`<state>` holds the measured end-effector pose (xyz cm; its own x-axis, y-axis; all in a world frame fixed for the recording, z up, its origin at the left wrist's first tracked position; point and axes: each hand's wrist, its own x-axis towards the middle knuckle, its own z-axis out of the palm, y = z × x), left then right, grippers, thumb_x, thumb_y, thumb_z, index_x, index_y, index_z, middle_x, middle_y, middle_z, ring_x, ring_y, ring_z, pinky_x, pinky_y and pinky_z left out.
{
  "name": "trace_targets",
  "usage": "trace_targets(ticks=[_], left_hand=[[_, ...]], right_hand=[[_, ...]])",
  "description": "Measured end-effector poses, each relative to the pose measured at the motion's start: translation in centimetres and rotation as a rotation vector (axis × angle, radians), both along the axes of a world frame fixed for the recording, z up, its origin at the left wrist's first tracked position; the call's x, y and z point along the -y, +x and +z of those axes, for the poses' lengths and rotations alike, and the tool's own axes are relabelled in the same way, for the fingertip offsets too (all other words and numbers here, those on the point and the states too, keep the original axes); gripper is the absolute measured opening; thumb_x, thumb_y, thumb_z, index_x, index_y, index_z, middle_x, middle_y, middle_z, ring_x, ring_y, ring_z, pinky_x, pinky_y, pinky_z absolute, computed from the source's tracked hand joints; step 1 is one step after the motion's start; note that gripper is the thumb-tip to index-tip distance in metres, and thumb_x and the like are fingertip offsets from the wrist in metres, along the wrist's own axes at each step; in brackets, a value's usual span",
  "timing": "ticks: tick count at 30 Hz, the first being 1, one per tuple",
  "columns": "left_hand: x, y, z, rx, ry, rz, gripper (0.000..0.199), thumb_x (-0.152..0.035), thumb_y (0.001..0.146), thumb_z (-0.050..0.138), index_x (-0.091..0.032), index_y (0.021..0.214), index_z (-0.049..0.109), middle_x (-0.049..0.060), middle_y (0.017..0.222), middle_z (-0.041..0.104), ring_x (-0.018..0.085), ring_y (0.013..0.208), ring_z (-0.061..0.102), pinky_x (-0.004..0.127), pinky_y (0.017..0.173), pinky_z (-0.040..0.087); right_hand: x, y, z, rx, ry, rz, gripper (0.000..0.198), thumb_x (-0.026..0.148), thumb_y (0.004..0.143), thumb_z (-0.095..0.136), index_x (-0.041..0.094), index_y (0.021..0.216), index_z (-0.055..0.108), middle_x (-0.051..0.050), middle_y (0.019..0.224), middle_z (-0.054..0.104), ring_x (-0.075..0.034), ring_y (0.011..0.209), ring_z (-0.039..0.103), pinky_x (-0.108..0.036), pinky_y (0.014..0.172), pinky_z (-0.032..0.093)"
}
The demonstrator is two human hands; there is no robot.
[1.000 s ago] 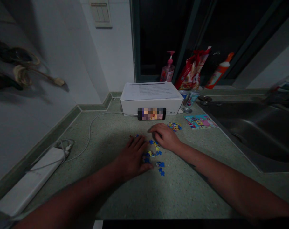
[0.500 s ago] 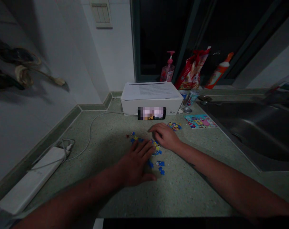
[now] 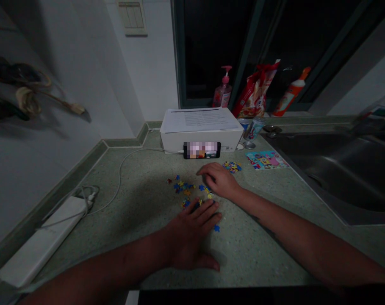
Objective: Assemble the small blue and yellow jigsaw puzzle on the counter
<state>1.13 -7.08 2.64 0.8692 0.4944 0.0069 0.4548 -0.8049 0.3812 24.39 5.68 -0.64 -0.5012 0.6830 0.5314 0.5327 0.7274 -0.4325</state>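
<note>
My left hand (image 3: 192, 233) lies palm down on the counter, fingers stretched out and thumb apart. Its fingertips cover part of a scatter of small blue and yellow jigsaw pieces (image 3: 187, 192). A blue piece (image 3: 217, 228) shows just right of its fingers. Farther up, my right hand (image 3: 220, 180) rests on the counter with loosely bent fingers, index pointing left and thumb apart from it. No piece shows in its grasp, and its underside is hidden. Several pieces lie just below its thumb. A denser pile of jigsaw pieces (image 3: 232, 167) sits behind its knuckles.
A phone (image 3: 201, 150) on a cable leans against a white box (image 3: 200, 123). Right of it lie a colourful cartoon picture card (image 3: 266, 160) and a can (image 3: 255, 129). A metal sink (image 3: 332, 169) borders the counter at right. A white power strip (image 3: 46, 241) lies left.
My left hand has slid toward me and slightly right, uncovering pieces above its fingertips and covering others lower down. My right hand stays almost in place.
</note>
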Motion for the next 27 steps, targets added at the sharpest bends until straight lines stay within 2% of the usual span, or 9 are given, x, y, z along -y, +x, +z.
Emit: trace_targets(ticks=[3, 7, 15, 19, 22, 27], left_hand=[[0.4, -0.1, 0.8, 0.006, -0.046, -0.061, 0.106, -0.084, 0.104, 0.06, -0.016, 0.18, 0.03, 0.019, 0.189, 0.023, 0.04, 0.176, 0.023, 0.063, 0.146, 0.016], [0.6, -0.1, 1.8, -0.028, -0.102, -0.128, 0.104, -0.08, 0.108, 0.058, -0.009, 0.179, 0.03, 0.022, 0.188, 0.022, 0.039, 0.177, 0.019, 0.061, 0.146, 0.014], [1.4, 0.1, 1.1, 0.006, -0.053, -0.175, 0.09, -0.062, 0.113, 0.064, -0.01, 0.179, 0.031, 0.022, 0.187, 0.026, 0.037, 0.176, 0.024, 0.057, 0.146, 0.021], [1.4, 0.0, 1.2, 0.009, -0.034, -0.194, 0.094, -0.065, 0.111, 0.066, -0.011, 0.179, 0.03, 0.022, 0.186, 0.027, 0.036, 0.176, 0.024, 0.058, 0.145, 0.021], [1.2, 0.1, 1.4, -0.041, -0.008, -0.146, 0.097, -0.072, 0.11, 0.061, -0.01, 0.179, 0.03, 0.023, 0.188, 0.025, 0.038, 0.177, 0.021, 0.063, 0.145, 0.017], [1.1, 0.0, 1.5, -0.093, -0.001, -0.112, 0.101, -0.079, 0.109, 0.055, -0.011, 0.179, 0.03, 0.023, 0.188, 0.025, 0.039, 0.176, 0.023, 0.063, 0.144, 0.02]], right_hand=[[0.0, 0.0, 0.0, 0.001, -0.014, -0.002, 0.034, 0.003, 0.096, 0.057, 0.024, 0.113, 0.078, -0.01, 0.113, 0.082, -0.03, 0.113, 0.075, -0.051, 0.104, 0.059], [0.0, 0.0, 0.0, 0.001, -0.023, 0.002, 0.034, 0.003, 0.096, 0.058, 0.024, 0.114, 0.078, -0.011, 0.114, 0.083, -0.03, 0.113, 0.075, -0.051, 0.105, 0.059], [-0.1, -0.1, 0.1, 0.006, -0.019, 0.0, 0.034, 0.004, 0.096, 0.058, 0.023, 0.114, 0.08, -0.012, 0.114, 0.083, -0.031, 0.112, 0.075, -0.051, 0.104, 0.059], [0.1, 0.0, 0.2, 0.01, -0.016, -0.001, 0.033, 0.004, 0.097, 0.057, 0.022, 0.114, 0.079, -0.012, 0.114, 0.083, -0.031, 0.113, 0.075, -0.051, 0.105, 0.058], [0.1, 0.0, 0.3, 0.008, -0.027, -0.005, 0.033, 0.004, 0.098, 0.057, 0.023, 0.114, 0.079, -0.012, 0.113, 0.083, -0.031, 0.112, 0.075, -0.051, 0.104, 0.058], [0.1, 0.0, 0.3, 0.005, -0.027, 0.002, 0.033, 0.003, 0.097, 0.058, 0.023, 0.114, 0.079, -0.011, 0.114, 0.083, -0.03, 0.113, 0.075, -0.05, 0.105, 0.058]])
